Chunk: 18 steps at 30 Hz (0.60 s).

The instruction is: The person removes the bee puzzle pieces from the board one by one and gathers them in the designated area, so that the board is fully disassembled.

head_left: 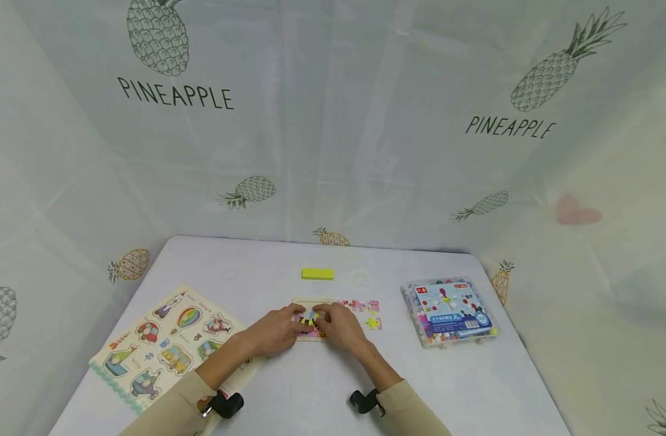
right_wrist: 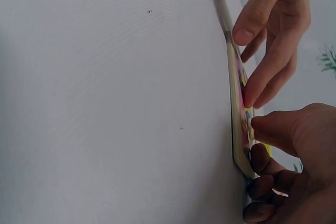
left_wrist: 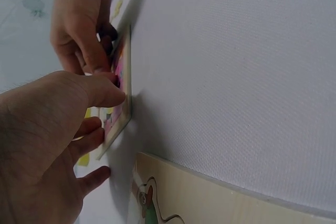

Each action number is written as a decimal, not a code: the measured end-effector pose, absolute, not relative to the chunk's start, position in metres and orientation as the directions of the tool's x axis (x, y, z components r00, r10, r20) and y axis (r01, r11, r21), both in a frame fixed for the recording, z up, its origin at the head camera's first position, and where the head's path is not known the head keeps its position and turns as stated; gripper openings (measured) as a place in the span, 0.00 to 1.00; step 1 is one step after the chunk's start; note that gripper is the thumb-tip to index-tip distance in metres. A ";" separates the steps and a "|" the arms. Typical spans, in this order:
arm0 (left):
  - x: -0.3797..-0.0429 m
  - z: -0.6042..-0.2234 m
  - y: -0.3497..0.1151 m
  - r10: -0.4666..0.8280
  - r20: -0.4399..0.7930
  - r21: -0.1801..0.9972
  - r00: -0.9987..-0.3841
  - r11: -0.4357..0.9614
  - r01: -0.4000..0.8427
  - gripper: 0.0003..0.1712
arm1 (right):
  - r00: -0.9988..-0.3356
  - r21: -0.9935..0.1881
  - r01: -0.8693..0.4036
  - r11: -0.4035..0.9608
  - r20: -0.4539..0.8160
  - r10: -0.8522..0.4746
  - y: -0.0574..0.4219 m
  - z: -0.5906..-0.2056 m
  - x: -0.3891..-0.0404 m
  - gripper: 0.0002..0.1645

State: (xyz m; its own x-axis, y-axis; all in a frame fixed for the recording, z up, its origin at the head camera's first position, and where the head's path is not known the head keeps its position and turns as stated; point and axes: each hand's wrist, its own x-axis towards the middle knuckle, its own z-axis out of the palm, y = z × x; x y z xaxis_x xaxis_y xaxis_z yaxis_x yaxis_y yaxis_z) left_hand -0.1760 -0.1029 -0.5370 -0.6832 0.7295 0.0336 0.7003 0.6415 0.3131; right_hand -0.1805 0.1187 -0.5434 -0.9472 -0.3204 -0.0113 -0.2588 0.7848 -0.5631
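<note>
Likely light and stiff, the puzzle board inside the worktop's edges suited rim holds; loose-fingered left hand touched it; right hand's grip couldn't be told.

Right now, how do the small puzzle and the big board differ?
The big board is far larger than the small puzzle. The small puzzle sits square to the table; the big board lies slanted. Left hand and right hand touch the small puzzle; neither holds the big board. Both have pale borders.
</note>
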 end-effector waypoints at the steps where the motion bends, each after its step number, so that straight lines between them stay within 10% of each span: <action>1: -0.176 -0.537 -0.103 0.731 0.034 0.308 -0.682 0.641 0.703 0.21 | -0.948 -0.565 -0.257 0.784 -0.011 -0.319 0.119 -0.543 -0.180 0.19; 18: -0.176 -0.534 -0.102 0.739 0.030 0.275 -0.673 0.641 0.717 0.21 | -0.952 -0.612 -0.216 0.761 -0.040 -0.302 0.119 -0.540 -0.181 0.19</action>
